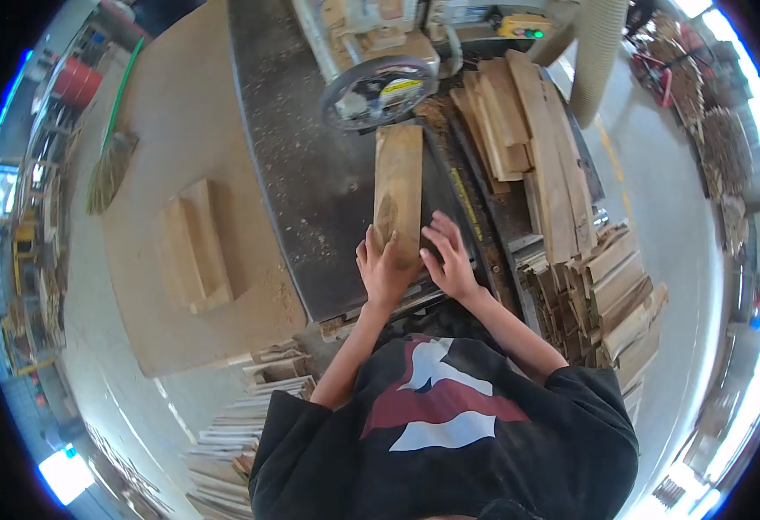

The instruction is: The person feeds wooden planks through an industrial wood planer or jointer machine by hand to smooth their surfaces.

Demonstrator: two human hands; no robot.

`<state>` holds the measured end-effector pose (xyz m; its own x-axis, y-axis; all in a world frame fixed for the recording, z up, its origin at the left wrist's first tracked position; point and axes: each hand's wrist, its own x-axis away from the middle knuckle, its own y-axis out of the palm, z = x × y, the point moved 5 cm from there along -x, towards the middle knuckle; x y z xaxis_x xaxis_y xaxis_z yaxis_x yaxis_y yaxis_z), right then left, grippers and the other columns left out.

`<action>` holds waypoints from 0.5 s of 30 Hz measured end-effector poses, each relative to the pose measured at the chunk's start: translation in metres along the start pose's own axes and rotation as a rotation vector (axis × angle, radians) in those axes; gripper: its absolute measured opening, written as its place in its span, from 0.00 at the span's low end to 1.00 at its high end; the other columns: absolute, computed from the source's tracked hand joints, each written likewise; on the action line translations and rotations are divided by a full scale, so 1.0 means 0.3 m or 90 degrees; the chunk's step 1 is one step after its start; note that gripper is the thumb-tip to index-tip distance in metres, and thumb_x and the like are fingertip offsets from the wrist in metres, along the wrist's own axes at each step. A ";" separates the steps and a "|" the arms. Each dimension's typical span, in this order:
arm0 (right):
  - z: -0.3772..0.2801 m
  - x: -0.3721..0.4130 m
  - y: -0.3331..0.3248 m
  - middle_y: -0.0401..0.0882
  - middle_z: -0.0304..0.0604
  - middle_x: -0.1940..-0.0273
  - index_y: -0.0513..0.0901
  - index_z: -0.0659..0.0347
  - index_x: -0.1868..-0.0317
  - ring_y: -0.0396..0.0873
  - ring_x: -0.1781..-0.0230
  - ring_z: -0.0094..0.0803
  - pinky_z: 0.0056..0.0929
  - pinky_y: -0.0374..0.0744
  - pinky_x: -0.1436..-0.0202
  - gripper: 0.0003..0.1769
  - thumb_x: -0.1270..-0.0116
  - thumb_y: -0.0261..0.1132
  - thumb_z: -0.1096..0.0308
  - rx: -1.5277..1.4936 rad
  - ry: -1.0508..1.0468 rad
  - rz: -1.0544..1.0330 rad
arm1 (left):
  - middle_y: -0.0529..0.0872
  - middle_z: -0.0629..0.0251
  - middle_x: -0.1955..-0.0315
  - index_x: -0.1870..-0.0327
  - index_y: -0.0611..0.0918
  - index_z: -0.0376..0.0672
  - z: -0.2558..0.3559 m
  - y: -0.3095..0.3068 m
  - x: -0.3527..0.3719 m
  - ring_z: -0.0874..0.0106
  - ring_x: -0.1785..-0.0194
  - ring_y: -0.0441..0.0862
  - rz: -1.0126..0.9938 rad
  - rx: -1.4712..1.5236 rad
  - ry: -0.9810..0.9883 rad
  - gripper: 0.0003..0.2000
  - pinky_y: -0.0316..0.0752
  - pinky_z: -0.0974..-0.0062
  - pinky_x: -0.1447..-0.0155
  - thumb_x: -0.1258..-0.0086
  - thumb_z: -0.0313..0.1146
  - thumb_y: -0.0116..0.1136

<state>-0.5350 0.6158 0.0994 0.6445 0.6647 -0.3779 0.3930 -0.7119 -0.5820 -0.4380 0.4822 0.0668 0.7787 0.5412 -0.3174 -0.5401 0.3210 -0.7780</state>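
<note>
the left hand (384, 267) and right hand (449, 260) lie flat and open, fingers spread, palms pressing on the near end of the wooden board (397, 186) without gripping it. the board lies lengthwise on the saw table (311, 199), its far end just short of the blade guard (380, 91). feeding it well, i judge, calls for even downward pressure, a slow straight push and fingers clear of the cut line, without knocking the stacked planks (536, 147) on the right.
</note>
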 end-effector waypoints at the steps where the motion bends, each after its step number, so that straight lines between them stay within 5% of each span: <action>1: -0.009 0.019 -0.025 0.65 0.59 0.28 0.77 0.61 0.34 0.78 0.38 0.50 0.42 0.81 0.39 0.22 0.27 0.66 0.73 0.010 0.007 0.010 | 0.72 0.42 0.32 0.39 0.85 0.48 0.013 0.001 0.003 0.42 0.37 0.73 -0.006 0.009 0.011 0.38 0.72 0.49 0.38 0.56 0.49 0.81; 3: 0.015 0.080 -0.035 0.82 0.54 0.45 0.83 0.65 0.43 0.86 0.56 0.36 0.32 0.85 0.56 0.14 0.24 0.65 0.68 -0.175 0.201 -0.043 | 0.68 0.37 0.28 0.37 0.84 0.49 0.036 0.021 0.016 0.39 0.30 0.69 -0.110 0.044 0.017 0.39 0.66 0.45 0.31 0.55 0.51 0.81; 4: 0.015 0.103 -0.048 0.82 0.54 0.45 0.83 0.65 0.43 0.86 0.56 0.36 0.32 0.85 0.56 0.14 0.24 0.65 0.68 -0.171 0.206 -0.036 | 0.68 0.37 0.28 0.37 0.84 0.49 0.043 0.022 0.013 0.39 0.30 0.69 -0.116 0.048 0.024 0.39 0.66 0.45 0.31 0.55 0.51 0.81; 6: 0.064 0.185 -0.019 0.85 0.44 0.71 0.85 0.67 0.55 0.83 0.76 0.26 0.25 0.79 0.72 0.18 0.19 0.60 0.58 -0.376 0.505 -0.117 | 0.66 0.37 0.25 0.34 0.83 0.52 0.058 0.040 0.016 0.41 0.23 0.63 -0.176 0.068 0.076 0.40 0.57 0.42 0.26 0.53 0.51 0.81; 7: 0.062 0.197 -0.021 0.85 0.44 0.71 0.85 0.67 0.55 0.83 0.76 0.26 0.25 0.79 0.72 0.18 0.19 0.60 0.58 -0.378 0.511 -0.112 | 0.66 0.37 0.25 0.34 0.83 0.52 0.057 0.056 0.013 0.41 0.23 0.63 -0.182 0.069 0.079 0.40 0.57 0.42 0.26 0.53 0.51 0.81; 9: 0.077 0.243 -0.004 0.78 0.38 0.83 0.85 0.66 0.62 0.77 0.85 0.27 0.25 0.75 0.77 0.30 0.16 0.52 0.47 -0.411 0.688 -0.137 | 0.65 0.38 0.24 0.32 0.83 0.56 0.072 0.103 -0.004 0.46 0.18 0.57 -0.233 0.076 0.107 0.40 0.52 0.44 0.24 0.53 0.51 0.80; 15: 0.238 0.248 0.050 0.79 0.39 0.81 0.86 0.63 0.61 0.76 0.85 0.26 0.25 0.72 0.80 0.36 0.18 0.47 0.37 -0.358 0.818 -0.088 | 0.71 0.39 0.27 0.36 0.85 0.57 0.036 0.175 -0.120 0.49 0.19 0.62 -0.220 0.105 0.129 0.36 0.57 0.46 0.25 0.54 0.46 0.80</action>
<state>-0.5279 0.6708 0.0110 0.5999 0.2860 0.7472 0.5109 -0.8557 -0.0826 -0.4979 0.4878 0.0432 0.9609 0.2214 -0.1663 -0.2673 0.5848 -0.7659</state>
